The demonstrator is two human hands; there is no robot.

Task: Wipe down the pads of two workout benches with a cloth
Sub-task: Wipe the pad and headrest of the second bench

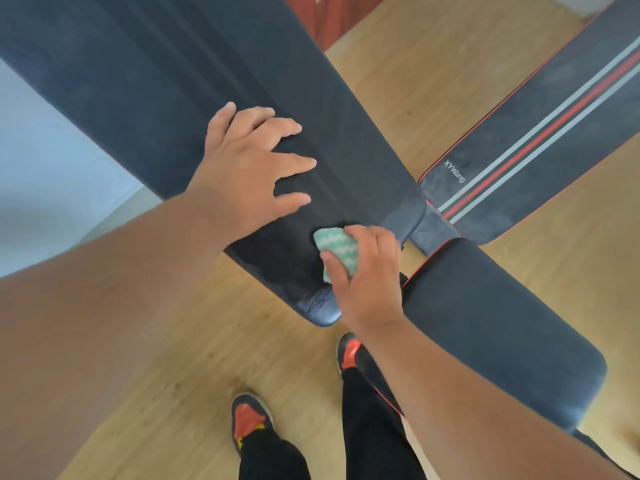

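Black pad under right-hand cloth

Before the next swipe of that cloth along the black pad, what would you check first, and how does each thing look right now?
1. Cloth in hand: the right hand has its grip on the folded green and white cloth. Ok.
2. Cloth on the surface: it lies on the black bench pad, near its lower end. Ok.
3. Pad steadied: the left hand rests on it, fingers spread. Ok.
4. Path up the pad: nothing lies on it beyond the left hand. Ok.
5. Cloth still clean or damp enough: cannot tell.
6. Second bench: the striped pad shows dusty smears. Not ok.
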